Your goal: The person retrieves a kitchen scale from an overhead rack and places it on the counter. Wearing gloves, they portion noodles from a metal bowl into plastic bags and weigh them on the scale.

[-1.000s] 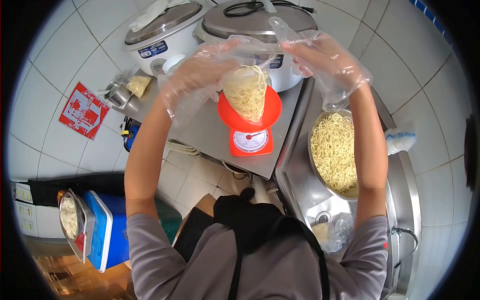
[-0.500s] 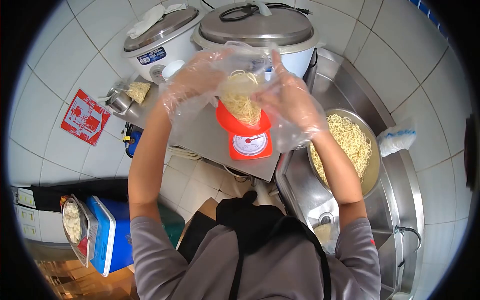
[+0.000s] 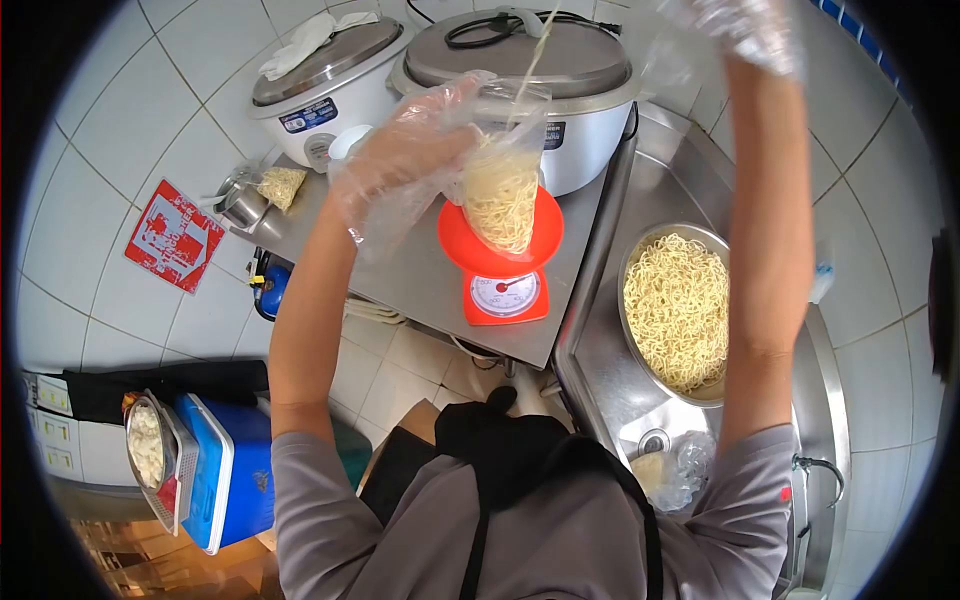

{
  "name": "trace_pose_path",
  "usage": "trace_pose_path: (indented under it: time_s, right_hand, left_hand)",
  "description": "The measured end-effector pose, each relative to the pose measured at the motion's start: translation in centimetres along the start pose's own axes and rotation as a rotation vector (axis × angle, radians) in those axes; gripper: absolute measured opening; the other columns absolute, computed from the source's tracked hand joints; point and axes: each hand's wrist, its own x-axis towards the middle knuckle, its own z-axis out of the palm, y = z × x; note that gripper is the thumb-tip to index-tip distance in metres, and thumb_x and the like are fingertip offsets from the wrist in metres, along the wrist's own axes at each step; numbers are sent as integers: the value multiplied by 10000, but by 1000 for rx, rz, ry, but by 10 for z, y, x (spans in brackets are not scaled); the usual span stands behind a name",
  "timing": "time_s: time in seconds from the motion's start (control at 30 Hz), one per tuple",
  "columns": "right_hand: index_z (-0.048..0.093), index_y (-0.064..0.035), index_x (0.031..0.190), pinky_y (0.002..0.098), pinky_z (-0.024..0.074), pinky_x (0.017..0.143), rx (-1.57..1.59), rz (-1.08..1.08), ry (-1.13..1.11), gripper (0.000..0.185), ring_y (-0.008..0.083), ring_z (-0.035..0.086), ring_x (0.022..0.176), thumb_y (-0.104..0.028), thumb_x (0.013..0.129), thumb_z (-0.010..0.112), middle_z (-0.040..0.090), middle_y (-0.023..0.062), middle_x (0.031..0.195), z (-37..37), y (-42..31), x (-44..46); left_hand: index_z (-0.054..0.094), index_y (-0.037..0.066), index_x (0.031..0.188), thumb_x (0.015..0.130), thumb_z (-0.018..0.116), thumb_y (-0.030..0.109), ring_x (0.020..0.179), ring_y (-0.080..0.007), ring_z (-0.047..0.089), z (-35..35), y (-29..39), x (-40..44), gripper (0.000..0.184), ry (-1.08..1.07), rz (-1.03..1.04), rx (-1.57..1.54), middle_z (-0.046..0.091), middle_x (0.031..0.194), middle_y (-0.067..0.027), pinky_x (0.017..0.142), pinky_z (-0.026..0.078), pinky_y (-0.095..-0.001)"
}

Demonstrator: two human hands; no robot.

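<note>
Bag of noodles (image 3: 503, 208), clear and well filled, stands upright in the red pan (image 3: 456, 243) of a small scale (image 3: 506, 298), and the left hand (image 3: 432, 130) is right there at its mouth! That hand wears a loose clear glove (image 3: 362, 200), fingers bent and partly closed, gripping the bag's upper edge, the plastic veiling the finer detail. Out of the mouth, a thin noodle strand (image 3: 541, 48) slants up and leaves view at the top. Over to the right hand (image 3: 738, 22), high in the top right corner, gloved too and cut off by the frame: how far its fingers are open, and whether they have hold of anything, I cannot tell.

The scale sits near the front corner of a metal table (image 3: 415, 283). Just beside that, in the sink (image 3: 605, 400), a metal bowl (image 3: 712, 393) is heaped with loose noodles (image 3: 680, 310), while a crumpled plastic bag (image 3: 692, 462) lies near the drain (image 3: 653, 443). Behind the scale, 2 rice cookers (image 3: 585, 150), the smaller topped by a white cloth (image 3: 305, 42), the bigger by a black cord (image 3: 570, 17). Off left, 1 small packet (image 3: 282, 187) lies beside a metal pot (image 3: 243, 205).
</note>
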Motion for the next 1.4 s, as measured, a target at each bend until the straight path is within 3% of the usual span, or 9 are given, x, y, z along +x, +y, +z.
trace_pose_path:
  time_s: [0.13,0.47,0.67,0.77,0.9,0.93,1.17,1.3,1.4]
  right_hand:
    - [583,-32,1078,335,499,831,185,-741,-113,285,221,598,933,-206,853,564,620,124,1018,-51,-28,27]
    - [627,-45,969,301,468,738,-858,335,-94,251,166,575,803,-255,856,550,626,89,855,-218,-34,-201]
    - [653,-53,904,280,449,682,-935,91,95,261,133,561,726,-284,857,541,630,68,757,-211,-52,-143]
    - [666,-57,872,270,439,654,-929,-26,166,274,116,554,687,-299,858,537,632,58,708,-196,-47,-115]
    - [679,-30,835,302,485,695,-1160,675,-242,226,166,616,704,-225,859,567,662,123,833,-181,6,-191]
    - [667,-17,788,311,473,629,-1120,352,-386,205,183,583,611,-198,836,584,642,96,724,-199,40,-225]
    - [653,-15,984,316,485,690,-802,629,-114,406,240,629,695,-374,801,605,656,150,786,-115,56,-252]
    - [580,55,1079,340,491,705,-965,-122,-148,624,276,634,802,-448,720,666,651,183,878,-22,94,-245]
    - [583,-2,1029,415,458,780,-818,422,-576,485,286,619,867,-406,763,627,636,182,940,24,81,-227]
  left_hand:
    - [319,64,1374,757,633,224,798,-105,510,-1,-1,-9,711,38,23,-55,480,1261,-51,676,434,-243]
    - [420,56,1318,755,635,171,718,-77,501,6,-3,-1,614,4,-53,3,602,920,-47,642,425,-227]
    - [373,61,1348,769,651,281,636,-86,506,16,11,-8,679,168,-12,167,593,801,-37,620,457,-256]
    - [357,35,1348,800,648,307,570,-75,444,12,14,-22,678,221,-4,299,473,1281,-109,577,438,-227]
    - [360,39,1348,813,629,348,560,-74,447,-2,17,-43,673,279,-13,322,489,1254,-105,577,427,-231]
    - [365,40,1345,816,624,358,559,-74,447,-6,18,-47,670,297,-2,329,495,1242,-102,578,424,-231]
    - [484,73,1248,838,596,351,709,-130,530,-4,26,-57,508,364,34,356,536,1150,-100,697,454,-270]
    - [503,121,1216,843,592,301,961,-233,534,9,15,-45,423,347,430,894,523,1114,-145,841,437,-347]
    - [484,151,1235,817,614,246,1100,-304,472,19,13,-45,448,290,274,931,435,1224,-160,919,399,-395]
